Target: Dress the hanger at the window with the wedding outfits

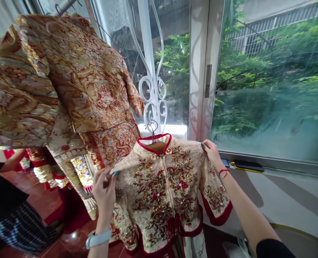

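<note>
A cream embroidered jacket (159,186) with red trim, gold beading and red flowers hangs on a hanger (153,133) in front of me. My left hand (104,188) pinches its shoulder on the left side, thumb on the front of the fabric. On the opposite shoulder, my right hand (212,153) pinches the cloth between thumb and fingers. The front closure runs down the middle, with a red tassel (174,226) near the hem. Part of a pale garment shows below the jacket.
Large gold-and-red brocade jackets (94,79) hang at the left from a rail (67,6). Behind stand a white scrolled metal bar (150,71) and a window (271,89). Dark phone-like items (247,166) lie on the sill. At the lower left is another person in a checked garment (22,225).
</note>
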Available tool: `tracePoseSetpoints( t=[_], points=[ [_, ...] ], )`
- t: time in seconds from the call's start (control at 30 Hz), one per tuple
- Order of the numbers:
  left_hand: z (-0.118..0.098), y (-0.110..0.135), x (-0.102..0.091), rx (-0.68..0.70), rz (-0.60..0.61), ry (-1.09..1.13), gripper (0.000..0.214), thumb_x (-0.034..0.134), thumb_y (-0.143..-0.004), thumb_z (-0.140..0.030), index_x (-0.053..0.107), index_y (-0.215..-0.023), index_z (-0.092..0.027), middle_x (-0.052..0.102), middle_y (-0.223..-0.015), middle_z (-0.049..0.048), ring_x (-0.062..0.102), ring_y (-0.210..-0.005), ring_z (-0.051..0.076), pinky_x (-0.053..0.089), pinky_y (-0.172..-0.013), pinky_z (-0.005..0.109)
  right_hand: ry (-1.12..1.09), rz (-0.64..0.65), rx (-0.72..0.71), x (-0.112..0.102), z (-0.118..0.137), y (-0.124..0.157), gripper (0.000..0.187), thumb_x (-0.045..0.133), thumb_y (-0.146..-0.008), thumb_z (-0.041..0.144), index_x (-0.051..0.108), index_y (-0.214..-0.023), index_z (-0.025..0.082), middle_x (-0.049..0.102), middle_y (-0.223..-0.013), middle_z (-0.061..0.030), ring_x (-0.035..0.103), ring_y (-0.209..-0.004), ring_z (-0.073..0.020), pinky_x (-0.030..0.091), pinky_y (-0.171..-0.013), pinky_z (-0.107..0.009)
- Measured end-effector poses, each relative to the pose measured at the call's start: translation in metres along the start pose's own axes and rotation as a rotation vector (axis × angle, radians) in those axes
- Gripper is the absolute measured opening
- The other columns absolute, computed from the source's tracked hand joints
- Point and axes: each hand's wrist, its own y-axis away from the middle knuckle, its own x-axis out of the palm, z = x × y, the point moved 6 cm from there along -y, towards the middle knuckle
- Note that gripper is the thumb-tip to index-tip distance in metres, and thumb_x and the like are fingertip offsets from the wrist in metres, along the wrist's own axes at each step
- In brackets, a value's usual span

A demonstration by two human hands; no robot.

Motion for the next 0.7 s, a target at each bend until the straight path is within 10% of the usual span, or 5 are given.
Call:
tracePoseSetpoints(
  t=[0.17, 0.3, 0.43, 0.7],
  points=[
    [0.023, 0.016, -0.015, -0.124, 0.096, 0.084, 0.048, 0.055, -0.085, -0.056, 0.061, -0.118, -0.021, 0.063, -0.118, 0.0088, 0.056, -0.116, 0.026, 0.043, -0.103, 0.04, -0.02, 0.275, 0.104, 0.017, 0.007, -0.009, 0.045, 0.063, -0.071, 0.066, 0.055, -0.072, 0.022, 0.056, -0.062, 0.0022, 0.045, -0.053, -0.0132, 0.037, -0.048, -0.024],
    [0.061, 0.03, -0.029, -0.357, 0.146, 0.187, 0.063, 0.064, -0.076, -0.057, 0.057, -0.126, -0.021, 0.066, -0.111, 0.0085, 0.063, -0.101, 0.023, 0.051, -0.087, 0.034, -0.057, 0.41, -0.025, 0.024, 0.041, 0.001, 0.044, 0.063, -0.079, 0.057, 0.063, -0.106, 0.023, 0.068, -0.105, -0.0071, 0.063, -0.091, -0.0218, 0.051, -0.078, -0.032],
    [0.071, 0.034, -0.041, -0.459, 0.122, 0.22, 0.064, 0.071, -0.068, -0.058, 0.063, -0.117, -0.017, 0.067, -0.112, 0.0107, 0.064, -0.1, 0.025, 0.053, -0.086, 0.035, 0.137, 0.249, -0.287, 0.041, 0.062, 0.016, 0.023, 0.065, -0.08, 0.043, 0.065, -0.088, 0.022, 0.068, -0.093, -0.0069, 0.062, -0.091, -0.0246, 0.049, -0.083, -0.037],
    [0.08, 0.049, -0.055, -0.509, 0.198, 0.182, 0.056, 0.073, -0.06, -0.058, 0.069, -0.094, -0.013, 0.071, -0.082, 0.0071, 0.065, -0.077, 0.021, 0.053, -0.072, 0.033, 0.146, -0.036, -0.23, 0.052, 0.053, -0.017, 0.021, 0.059, -0.08, 0.039, 0.056, -0.072, 0.021, 0.063, -0.069, -0.0033, 0.059, -0.068, -0.02, 0.045, -0.065, -0.032]
  ],
)
